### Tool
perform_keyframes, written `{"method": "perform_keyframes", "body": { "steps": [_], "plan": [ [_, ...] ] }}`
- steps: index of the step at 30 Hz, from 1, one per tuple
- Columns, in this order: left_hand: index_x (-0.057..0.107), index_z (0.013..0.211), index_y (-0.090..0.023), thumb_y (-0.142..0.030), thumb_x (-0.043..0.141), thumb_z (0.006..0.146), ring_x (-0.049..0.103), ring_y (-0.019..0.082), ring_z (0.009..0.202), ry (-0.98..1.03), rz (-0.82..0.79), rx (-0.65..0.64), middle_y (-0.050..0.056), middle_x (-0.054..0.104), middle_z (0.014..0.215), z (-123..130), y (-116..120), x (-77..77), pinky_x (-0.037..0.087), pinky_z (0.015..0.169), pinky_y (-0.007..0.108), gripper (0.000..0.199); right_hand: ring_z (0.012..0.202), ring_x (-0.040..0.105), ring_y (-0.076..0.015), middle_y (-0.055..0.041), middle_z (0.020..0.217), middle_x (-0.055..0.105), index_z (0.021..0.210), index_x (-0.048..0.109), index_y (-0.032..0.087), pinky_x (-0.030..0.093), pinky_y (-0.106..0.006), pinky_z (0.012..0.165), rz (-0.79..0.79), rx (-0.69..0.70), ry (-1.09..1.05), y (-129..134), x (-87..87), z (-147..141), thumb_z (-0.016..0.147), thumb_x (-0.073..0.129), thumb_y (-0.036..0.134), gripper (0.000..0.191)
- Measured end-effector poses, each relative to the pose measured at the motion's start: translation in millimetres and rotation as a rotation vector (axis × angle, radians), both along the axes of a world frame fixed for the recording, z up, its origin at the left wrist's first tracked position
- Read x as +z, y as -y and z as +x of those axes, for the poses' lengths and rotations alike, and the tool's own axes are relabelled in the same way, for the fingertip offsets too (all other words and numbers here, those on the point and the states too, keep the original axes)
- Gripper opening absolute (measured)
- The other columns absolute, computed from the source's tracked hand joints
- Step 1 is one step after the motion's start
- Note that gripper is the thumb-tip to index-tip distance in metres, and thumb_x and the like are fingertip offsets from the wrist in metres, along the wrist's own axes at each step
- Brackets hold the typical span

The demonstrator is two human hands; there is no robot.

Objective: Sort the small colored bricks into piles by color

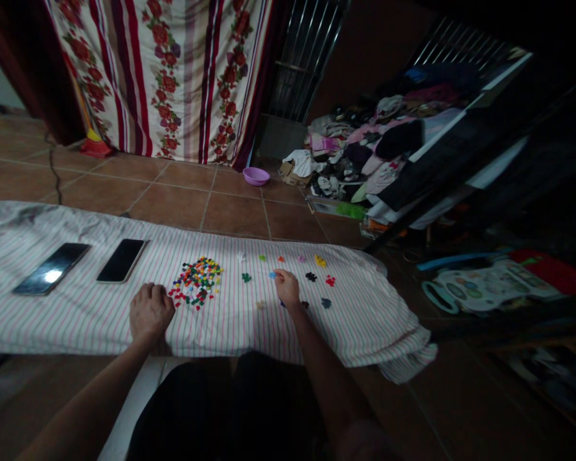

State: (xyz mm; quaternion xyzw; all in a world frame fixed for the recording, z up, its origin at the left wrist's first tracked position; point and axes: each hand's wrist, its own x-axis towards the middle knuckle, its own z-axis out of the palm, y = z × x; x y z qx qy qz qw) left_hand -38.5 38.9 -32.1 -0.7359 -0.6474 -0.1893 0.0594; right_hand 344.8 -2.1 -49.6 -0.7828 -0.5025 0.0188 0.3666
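My right hand (287, 288) reaches over the striped cloth, its fingers pinched at some small light blue pieces (272, 274); whether those all lie on the cloth or one is held up is hard to see. Around it lie small colour groups: green pieces (246, 277), black pieces (311, 276), red pieces (330, 280), yellow pieces (320, 260) and grey pieces (326, 303). Dark blue pieces are partly behind the wrist. My left hand (151, 312) rests on the cloth with curled fingers, beside a mixed heap of tiny coloured pieces (199, 278). Its palm is hidden.
Two phones (52, 269) lie on the left of the striped cloth (365, 320). Beyond its far edge, a purple basin (256, 176) sits on the tiled floor. A clothes heap (360, 147) is at back right, and a floral curtain (173, 77) hangs behind.
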Motion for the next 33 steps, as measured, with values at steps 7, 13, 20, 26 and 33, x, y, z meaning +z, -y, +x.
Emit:
{"method": "perform_keyframes", "body": {
  "steps": [7,13,20,26,33],
  "plan": [
    [0.060,0.098,-0.014,-0.025,0.042,0.087,0.056,0.027,0.104,0.022,0.025,0.003,0.015,0.060,0.108,-1.1,-1.8,-4.7,0.041,0.087,0.038,0.024,0.085,0.065,-0.0212,-0.0103,0.090,0.071,0.090,0.073,0.017,0.053,-0.034,0.082,0.129,0.033,0.004,5.4,11.5,-12.3,0.078,0.043,0.016,0.031],
    [0.061,0.097,-0.013,-0.025,0.043,0.086,0.056,0.028,0.104,0.034,0.023,0.004,0.015,0.061,0.108,-0.4,-1.8,-3.7,0.041,0.087,0.038,0.024,0.085,0.066,-0.0177,-0.0071,0.095,0.070,0.097,0.072,0.021,0.054,-0.029,0.079,0.171,0.284,-0.090,5.3,10.1,-80.8,0.086,0.045,0.021,0.029],
    [0.061,0.099,-0.014,-0.024,0.044,0.086,0.055,0.028,0.106,0.065,0.056,0.003,0.016,0.060,0.112,-0.7,-2.6,-8.7,0.042,0.089,0.040,0.023,0.091,0.065,-0.0170,-0.0058,0.100,0.067,0.107,0.071,0.023,0.052,-0.029,0.086,0.025,0.325,-0.088,-6.6,-4.8,-160.1,0.086,0.051,0.015,0.030],
    [0.061,0.096,-0.014,-0.022,0.045,0.085,0.055,0.028,0.105,0.075,0.042,-0.008,0.016,0.061,0.108,-0.5,-2.3,-6.3,0.042,0.087,0.040,0.021,0.094,0.062,-0.0184,-0.0061,0.099,0.065,0.103,0.072,0.023,0.050,-0.028,0.085,-0.050,0.289,0.044,-4.7,-14.4,-183.2,0.088,0.055,0.016,0.023],
    [0.061,0.097,-0.015,-0.026,0.042,0.087,0.055,0.028,0.106,0.075,0.023,-0.006,0.016,0.060,0.111,-1.3,-0.6,-3.0,0.041,0.088,0.039,0.024,0.095,0.061,-0.0166,-0.0047,0.097,0.065,0.101,0.070,0.023,0.048,-0.026,0.084,-0.047,0.255,0.095,-1.6,-11.7,-186.7,0.091,0.052,0.017,0.021]
  ]
}}
